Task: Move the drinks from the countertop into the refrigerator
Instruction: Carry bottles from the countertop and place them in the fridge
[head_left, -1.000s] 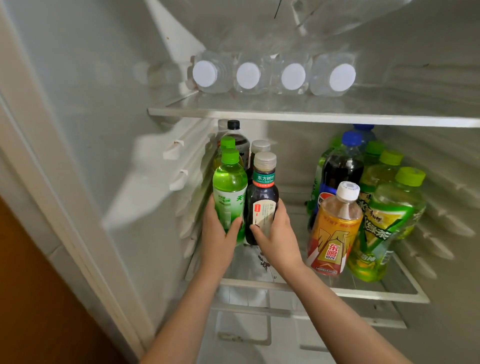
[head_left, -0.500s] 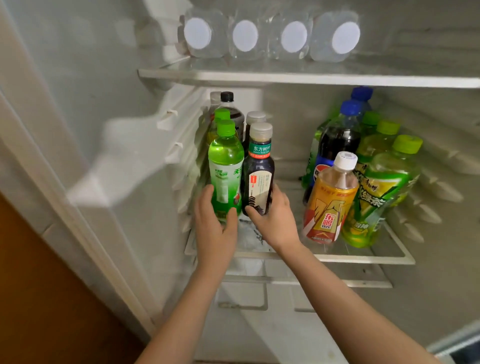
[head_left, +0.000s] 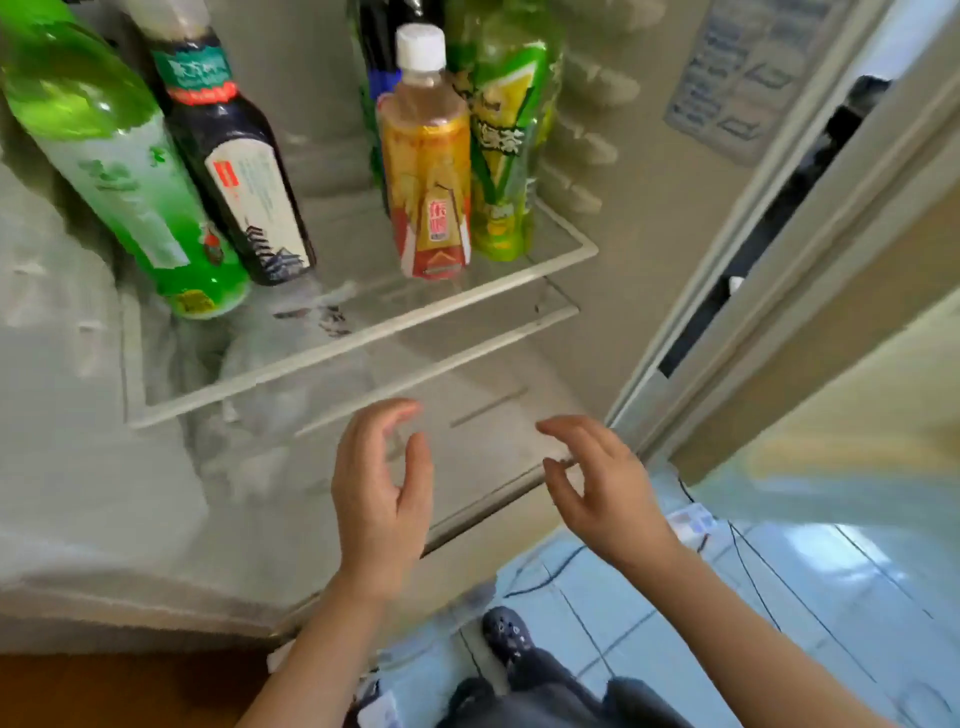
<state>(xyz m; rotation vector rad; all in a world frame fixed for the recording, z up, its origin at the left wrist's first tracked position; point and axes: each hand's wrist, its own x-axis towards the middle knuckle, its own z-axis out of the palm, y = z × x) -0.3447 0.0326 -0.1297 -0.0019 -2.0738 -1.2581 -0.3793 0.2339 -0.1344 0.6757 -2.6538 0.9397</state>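
Now, hands: the left hand (head_left: 382, 499) and the right hand (head_left: 605, 488) hung side by side in front of the refrigerator, below the shelf, touching nothing.
Left grip: fingers curled loosely and spread apart, empty.
Right grip: fingers bent and apart, thumb separated, empty.
Shelf: a glass shelf (head_left: 363, 332) with a pale front rim carried all the bottles; its middle stretch was bare, with some dark specks near the front edge.
Left pair: a green bottle (head_left: 130, 176) stood at the front left corner, and a dark bottle (head_left: 244, 171) with a white label stood just beside it on the right; the two looked to be touching.
Right group: an orange bottle (head_left: 428, 166) with a white cap stood near the front, a yellow-green tea bottle (head_left: 506, 150) just beside it toward the wall, and a dark bottle with a blue label (head_left: 378, 57) partly hidden behind them.
Between the groups: an open gap, well apart from both hands.
Below: a second glass panel (head_left: 441, 364) lay under the shelf.
Right wall: moulded ribs (head_left: 592, 140) ran beside the tea bottle.
Door side: a label sheet (head_left: 748, 78) was stuck near the frame, its print too blurred to read.
Floor: pale blue tiles (head_left: 810, 587), thin dark cords crossing them, and a dark shoe (head_left: 506, 631) beneath the arms.
Sharpness: the whole view was smeared.
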